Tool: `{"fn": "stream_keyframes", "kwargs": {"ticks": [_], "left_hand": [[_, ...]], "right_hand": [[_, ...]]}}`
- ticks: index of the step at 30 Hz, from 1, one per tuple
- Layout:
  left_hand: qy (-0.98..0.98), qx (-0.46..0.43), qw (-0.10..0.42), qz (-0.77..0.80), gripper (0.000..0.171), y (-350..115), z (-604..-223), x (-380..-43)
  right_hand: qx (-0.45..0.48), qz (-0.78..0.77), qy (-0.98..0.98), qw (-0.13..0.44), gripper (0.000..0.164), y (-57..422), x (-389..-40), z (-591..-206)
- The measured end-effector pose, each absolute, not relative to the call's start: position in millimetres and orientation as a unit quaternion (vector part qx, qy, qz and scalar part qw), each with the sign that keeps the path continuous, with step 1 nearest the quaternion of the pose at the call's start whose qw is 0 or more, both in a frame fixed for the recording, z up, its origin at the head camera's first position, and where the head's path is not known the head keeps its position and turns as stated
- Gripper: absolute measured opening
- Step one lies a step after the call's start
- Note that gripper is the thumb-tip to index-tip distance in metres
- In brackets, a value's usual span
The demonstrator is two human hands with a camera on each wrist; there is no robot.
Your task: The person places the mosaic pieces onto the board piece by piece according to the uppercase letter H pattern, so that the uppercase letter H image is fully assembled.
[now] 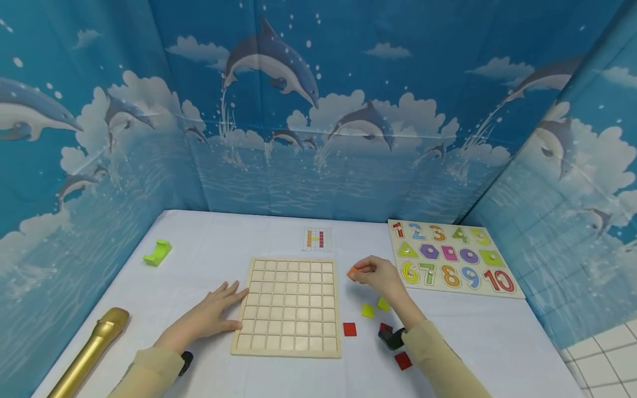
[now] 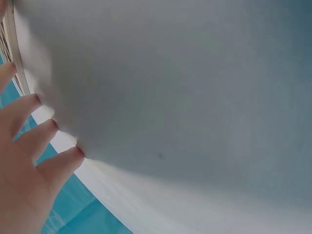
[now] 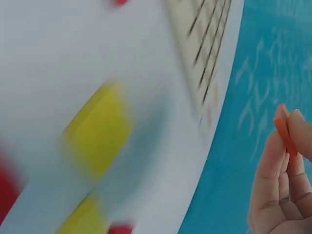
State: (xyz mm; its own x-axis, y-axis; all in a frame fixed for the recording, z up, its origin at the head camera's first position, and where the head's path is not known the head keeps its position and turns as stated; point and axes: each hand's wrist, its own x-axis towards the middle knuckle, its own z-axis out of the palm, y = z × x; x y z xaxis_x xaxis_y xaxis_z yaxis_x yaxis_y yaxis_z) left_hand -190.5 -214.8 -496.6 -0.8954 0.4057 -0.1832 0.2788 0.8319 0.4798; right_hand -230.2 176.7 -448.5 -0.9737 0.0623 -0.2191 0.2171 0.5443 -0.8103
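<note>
An orange square tile (image 3: 284,127) is pinched between the thumb and fingers of my right hand (image 1: 379,277), raised above the cloth to the right of the wooden grid board (image 1: 335,309). My left hand (image 1: 211,314) lies with spread fingers at the board's left edge, its fingers and thumb touching the frame. No tiles lie in the board's squares. Two yellow tiles (image 1: 367,310) and several red tiles (image 1: 350,329) lie on the cloth below my right hand. Behind the board is a small printed pattern card (image 1: 317,239) with orange, yellow and red squares.
A number and shape puzzle board (image 1: 455,257) lies at the right rear, close to my right hand. At the left are a lime-green holder-like piece (image 1: 157,252) and a gold microphone (image 1: 92,351). A dolphin-print curtain (image 1: 308,166) borders the white table.
</note>
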Motion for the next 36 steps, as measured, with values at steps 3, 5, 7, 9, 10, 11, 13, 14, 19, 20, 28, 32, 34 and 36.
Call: {"fn": "stream_keyframes", "kwargs": {"ticks": [3,5,7,9,10,11,13,14,19,20,28,32,34,36], "left_hand": [[0.947,0.178,0.142,0.228,0.088,-214.5,-497.2,-190.0],[0.948,0.178,0.139,0.226,0.089,-214.8,-497.7,-189.9],[0.948,0.179,0.136,0.224,0.089,-216.0,-498.3,-189.7],[0.949,0.181,0.133,0.222,0.089,-217.6,-498.7,-189.3],[0.949,0.182,0.131,0.221,0.089,-218.2,-498.8,-189.3],[0.949,0.182,0.131,0.222,0.088,-218.5,-498.7,-189.2],[0.948,0.183,0.131,0.224,0.088,-218.3,-498.7,-189.6],[0.948,0.184,0.131,0.223,0.087,-217.8,-498.9,-189.9],[0.949,0.190,0.129,0.214,0.085,-212.6,-499.1,-191.2],[0.950,0.190,0.130,0.213,0.085,-211.6,-499.2,-191.4],[0.949,0.180,0.136,0.219,0.084,-207.0,-496.5,-195.2],[0.950,0.173,0.138,0.222,0.084,-207.7,-498.6,-195.5],[0.950,0.170,0.142,0.221,0.084,-208.3,-501.1,-194.7],[0.949,0.167,0.145,0.223,0.085,-208.6,-503.3,-193.8]], "right_hand": [[0.047,-0.486,0.868,0.089,0.020,141.9,-242.7,-448.3],[0.029,-0.495,0.863,0.098,0.020,120.6,-249.4,-449.7],[0.011,-0.510,0.853,0.108,0.019,100.9,-254.6,-451.8],[-0.005,-0.524,0.843,0.119,0.017,83.0,-259.2,-455.2],[-0.012,-0.532,0.837,0.124,0.017,75.2,-260.5,-456.2],[-0.017,-0.539,0.832,0.129,0.016,68.2,-261.8,-457.3],[-0.022,-0.546,0.826,0.136,0.015,56.5,-264.2,-459.9],[-0.021,-0.549,0.824,0.140,0.015,51.9,-265.5,-461.3],[-0.021,-0.544,0.825,0.151,0.013,37.9,-271.2,-467.4],[-0.020,-0.541,0.827,0.153,0.013,36.0,-272.4,-468.6],[-0.034,-0.501,0.853,0.142,0.009,20.7,-280.4,-476.0],[-0.048,-0.469,0.873,0.125,0.006,12.6,-280.7,-481.6],[-0.051,-0.454,0.881,0.122,0.005,9.7,-280.3,-484.0],[-0.054,-0.442,0.887,0.121,0.004,7.9,-280.4,-486.0]]}}
